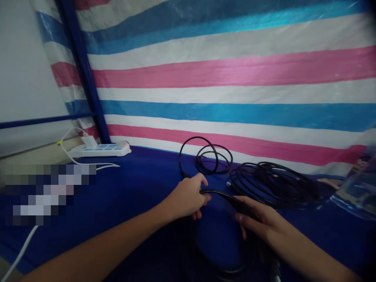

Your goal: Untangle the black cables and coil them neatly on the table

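A black cable [217, 192] runs in a shallow arch between my two hands. My left hand [189, 197] is closed on it, with the thumb and fingers pinching around the cable. On the other side, my right hand [258, 219] grips a bundle of the same cable, its thumb laid along the strands. Below the hands the cable hangs in a loop that fades into dark shadow. Behind my left hand, a loose loop of thin black cable [217, 156] rises and curls on the blue surface [141, 176].
A coiled pile of black cables [273, 184] lies behind my right hand. At the far right stands a clear plastic container [358, 188]. A white power strip [102, 149] with a plugged-in charger sits back left, beside a blue post [85, 70]. Striped sheeting [220, 74] hangs behind.
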